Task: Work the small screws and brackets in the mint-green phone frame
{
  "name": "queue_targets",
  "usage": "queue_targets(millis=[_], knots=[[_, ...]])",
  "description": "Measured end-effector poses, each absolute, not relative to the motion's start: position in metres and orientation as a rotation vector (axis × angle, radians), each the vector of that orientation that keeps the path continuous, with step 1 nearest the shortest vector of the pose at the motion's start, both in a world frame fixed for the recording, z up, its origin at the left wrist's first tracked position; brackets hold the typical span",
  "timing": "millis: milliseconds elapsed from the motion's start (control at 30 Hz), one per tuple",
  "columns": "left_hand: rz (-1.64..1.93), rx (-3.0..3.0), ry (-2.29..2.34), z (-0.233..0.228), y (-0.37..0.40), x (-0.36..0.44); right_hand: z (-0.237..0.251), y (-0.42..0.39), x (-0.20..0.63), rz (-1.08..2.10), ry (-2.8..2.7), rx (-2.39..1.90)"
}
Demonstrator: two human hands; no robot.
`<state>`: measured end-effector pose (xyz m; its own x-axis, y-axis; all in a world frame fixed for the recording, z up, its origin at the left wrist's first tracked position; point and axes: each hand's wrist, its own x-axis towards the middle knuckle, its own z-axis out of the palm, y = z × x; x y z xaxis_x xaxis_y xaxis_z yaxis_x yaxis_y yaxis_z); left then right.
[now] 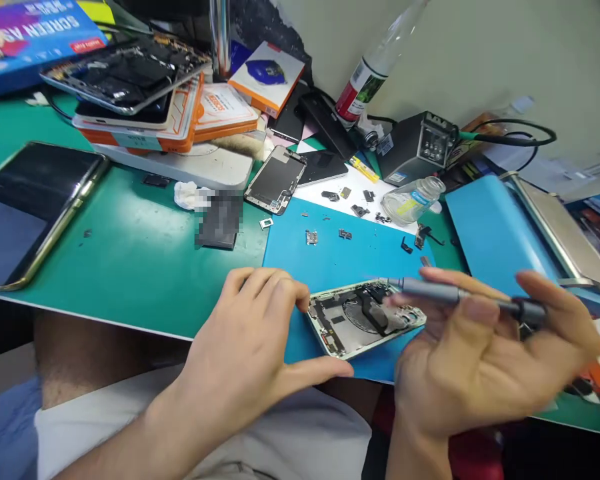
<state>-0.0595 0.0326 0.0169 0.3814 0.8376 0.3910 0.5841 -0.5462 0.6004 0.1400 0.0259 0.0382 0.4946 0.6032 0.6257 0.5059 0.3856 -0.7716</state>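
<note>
The right hand (485, 360) has its grip closed on a grey screwdriver (460, 295), pinched between thumb and fingers, tip pointing toward nine o'clock over the opened phone (365, 319). The left hand (260, 333) holds nothing; its fingers rest spread at the phone's nine o'clock edge, steadying it on the blue mat (345, 257). Judged from this, the tip should sit square in a screw head before any turning (loose screws (344, 234) lie at twelve o'clock on the mat).

Green bench (130, 267) (blue mat (340, 260)) cluttered.
</note>
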Motion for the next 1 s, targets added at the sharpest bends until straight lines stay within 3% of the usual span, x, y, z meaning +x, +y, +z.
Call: queue_targets(millis=[367,667,1000], knots=[[0.742,2.384,1.230,0.022,0.037,-0.056,0.029,0.045,0.159,0.488,-1.159,-1.384],[1.150,1.713,1.077,0.045,0.040,-0.062,0.044,0.034,0.153,0.886,-0.894,-1.091],[1.242,1.344,0.865,0.039,0.049,-0.043,0.044,0.033,0.123,1.115,-0.670,-0.978]])
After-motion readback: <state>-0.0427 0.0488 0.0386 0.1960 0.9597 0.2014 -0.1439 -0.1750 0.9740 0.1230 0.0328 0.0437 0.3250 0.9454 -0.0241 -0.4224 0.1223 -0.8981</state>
